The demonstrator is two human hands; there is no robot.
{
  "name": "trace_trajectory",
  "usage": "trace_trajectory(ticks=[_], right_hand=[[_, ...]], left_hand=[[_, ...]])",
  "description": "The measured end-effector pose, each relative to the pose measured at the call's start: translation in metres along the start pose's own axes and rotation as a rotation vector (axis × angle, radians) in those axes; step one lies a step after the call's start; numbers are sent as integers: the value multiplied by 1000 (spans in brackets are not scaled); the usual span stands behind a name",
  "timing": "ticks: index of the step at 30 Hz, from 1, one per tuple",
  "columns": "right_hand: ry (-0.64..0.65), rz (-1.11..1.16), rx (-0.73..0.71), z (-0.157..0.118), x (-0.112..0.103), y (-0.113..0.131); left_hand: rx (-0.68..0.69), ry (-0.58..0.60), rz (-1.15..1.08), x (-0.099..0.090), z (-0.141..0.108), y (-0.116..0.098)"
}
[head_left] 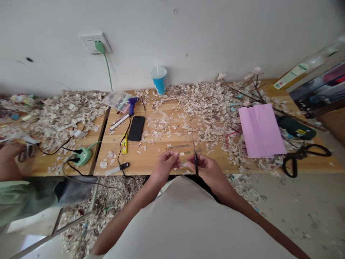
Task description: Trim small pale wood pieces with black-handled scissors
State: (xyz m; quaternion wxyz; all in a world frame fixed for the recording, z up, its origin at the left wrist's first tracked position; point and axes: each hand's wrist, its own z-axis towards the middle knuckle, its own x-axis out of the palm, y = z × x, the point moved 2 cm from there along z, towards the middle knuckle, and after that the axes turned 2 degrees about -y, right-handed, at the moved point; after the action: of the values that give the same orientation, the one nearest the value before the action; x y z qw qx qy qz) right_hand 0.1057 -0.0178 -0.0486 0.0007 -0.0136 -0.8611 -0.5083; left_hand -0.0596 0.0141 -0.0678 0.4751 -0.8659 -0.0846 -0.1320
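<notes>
While your left hand point(167, 163) pinched a small pale strip point(183, 164) between thumb and forefinger, your right hand point(208, 168) grasped a slim dark tool point(196, 164), probably scissors, its tip pointing toward the wall point(202, 36). The strip was between your two hands, by the near edge of the table point(142, 158); whether your right fingertips gripped it too, I could not tell. You seemed to be at a trimming or handling step, and the next move probably called for steadying the strip and keeping fingertips clear of the tool.
</notes>
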Motion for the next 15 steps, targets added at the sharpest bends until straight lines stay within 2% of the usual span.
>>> trace_trajectory(ticks=[3,5,7,9,11,12,14,15], right_hand=[[-92,63,-36,-2,-1,3],[-163,121,-87,-2,-2,4],[-196,183,-132,-1,-3,5],[-197,254,-155,0,-3,5],[-182,301,-157,1,-1,3],[-171,310,-153,2,1,2],[-136,306,-145,2,5,0],[-114,299,-143,3,7,-1]], left_hand=[[236,-131,178,-18,5,-17],[448,-212,478,-27,-1,-32],[561,-249,749,-29,-15,-42],[509,-96,760,-22,-29,-41],[316,112,555,-10,-37,-32],[206,174,422,-3,-39,-25],[64,202,212,11,-36,-15],[49,193,151,16,-33,-12]])
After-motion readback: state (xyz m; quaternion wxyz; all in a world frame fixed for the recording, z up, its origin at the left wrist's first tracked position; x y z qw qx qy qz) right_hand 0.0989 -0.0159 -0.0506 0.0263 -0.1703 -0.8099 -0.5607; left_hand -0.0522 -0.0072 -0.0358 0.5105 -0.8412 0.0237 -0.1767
